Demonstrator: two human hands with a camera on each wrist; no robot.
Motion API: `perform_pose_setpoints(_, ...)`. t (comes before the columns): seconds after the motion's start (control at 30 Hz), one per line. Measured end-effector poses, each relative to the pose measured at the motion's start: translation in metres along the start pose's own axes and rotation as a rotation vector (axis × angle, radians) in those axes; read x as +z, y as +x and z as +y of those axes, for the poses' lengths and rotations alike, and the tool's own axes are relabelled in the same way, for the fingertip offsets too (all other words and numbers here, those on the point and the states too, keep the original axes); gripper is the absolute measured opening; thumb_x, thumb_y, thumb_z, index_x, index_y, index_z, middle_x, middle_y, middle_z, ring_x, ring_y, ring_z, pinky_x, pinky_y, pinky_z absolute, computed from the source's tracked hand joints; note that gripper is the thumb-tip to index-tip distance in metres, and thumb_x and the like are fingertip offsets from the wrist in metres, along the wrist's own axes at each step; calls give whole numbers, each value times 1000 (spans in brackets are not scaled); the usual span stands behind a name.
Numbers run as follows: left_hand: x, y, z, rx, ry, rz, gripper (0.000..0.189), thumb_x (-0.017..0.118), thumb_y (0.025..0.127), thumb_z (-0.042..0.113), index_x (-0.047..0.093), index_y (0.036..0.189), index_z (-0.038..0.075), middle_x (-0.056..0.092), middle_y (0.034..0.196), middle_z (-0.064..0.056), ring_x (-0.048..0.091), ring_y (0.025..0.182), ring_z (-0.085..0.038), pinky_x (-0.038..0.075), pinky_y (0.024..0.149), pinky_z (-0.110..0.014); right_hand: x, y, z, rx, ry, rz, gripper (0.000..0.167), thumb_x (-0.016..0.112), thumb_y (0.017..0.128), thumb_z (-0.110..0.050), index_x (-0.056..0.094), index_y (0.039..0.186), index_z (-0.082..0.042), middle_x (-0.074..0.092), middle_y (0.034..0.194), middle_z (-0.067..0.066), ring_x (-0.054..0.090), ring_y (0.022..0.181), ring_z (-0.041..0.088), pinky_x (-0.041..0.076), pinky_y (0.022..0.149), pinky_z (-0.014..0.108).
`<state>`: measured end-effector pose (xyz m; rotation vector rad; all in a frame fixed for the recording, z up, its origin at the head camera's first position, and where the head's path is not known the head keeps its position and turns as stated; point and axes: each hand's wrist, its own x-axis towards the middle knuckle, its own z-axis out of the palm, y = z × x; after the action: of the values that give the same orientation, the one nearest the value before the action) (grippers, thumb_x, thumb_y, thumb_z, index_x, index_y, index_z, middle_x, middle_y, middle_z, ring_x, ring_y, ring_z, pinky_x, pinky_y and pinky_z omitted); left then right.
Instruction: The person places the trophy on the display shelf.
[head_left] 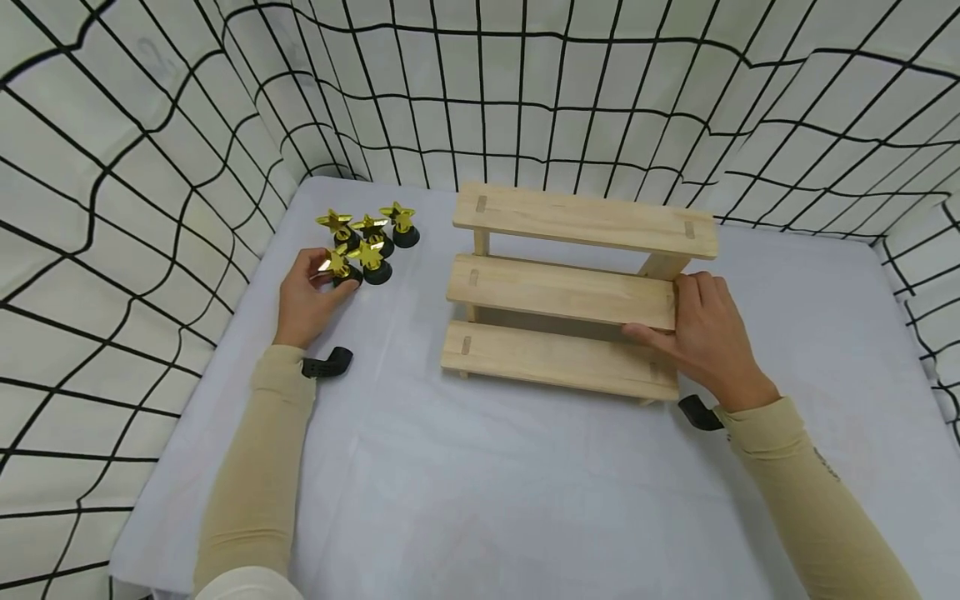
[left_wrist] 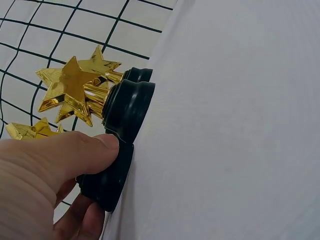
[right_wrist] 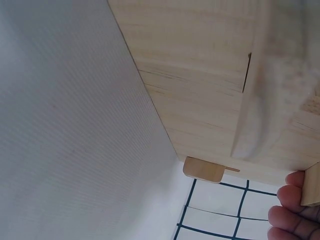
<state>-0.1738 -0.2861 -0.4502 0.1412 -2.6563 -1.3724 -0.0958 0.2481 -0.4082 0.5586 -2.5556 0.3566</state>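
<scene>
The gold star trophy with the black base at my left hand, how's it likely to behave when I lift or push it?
The gold star trophy with a round black base looks rigid, so it probably won't flex. Its shiny, smooth-looking finish suggests it may be slippery. The broad base should help it resist tipping under a low push.

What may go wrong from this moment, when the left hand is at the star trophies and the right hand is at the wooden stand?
The left hand pinches one trophy close beside others, so lifting it might knock over a neighbouring trophy.

The right hand grips the right end of the middle shelf; a pull there could shift or tip the wooden stand.
</scene>
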Motion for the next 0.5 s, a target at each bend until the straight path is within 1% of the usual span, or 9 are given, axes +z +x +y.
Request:
perform_pose_setpoints(0.07,-1,-1,1,-3,4,-6,60,79,91,12,47,141,0,57,139,-21,57,124,-30,50,113,-43,0,0,0,5,4,-2,106,40,88,-89,53,106,15,52,90,27,46,78,42,41,71,51)
perform_pose_setpoints(0.2,-5,-2,4,5,14,-15,62,79,91,13,47,143,0,57,141,-21,58,126,-32,49,113,-45,-1,0,1,19,10,-4,109,38,87,-91,53,107,15,52,91,27,46,79,42,41,72,51)
perform_pose_setpoints(0.33,-13,-4,8,2,29,6,61,77,93,13,46,145,2,57,142,-21,58,128,-33,48,116,-46,0,0,1,29,8,-8,111,35,86,-92,53,106,15,52,90,27,46,79,42,41,71,51)
perform_pose_setpoints(0.5,-25,-7,13,-4,40,33,62,75,94,13,45,146,1,56,143,-22,57,129,-35,47,118,-46,0,0,2,22,5,-3,112,33,86,-93,53,105,15,54,90,28,49,80,44,43,72,52)
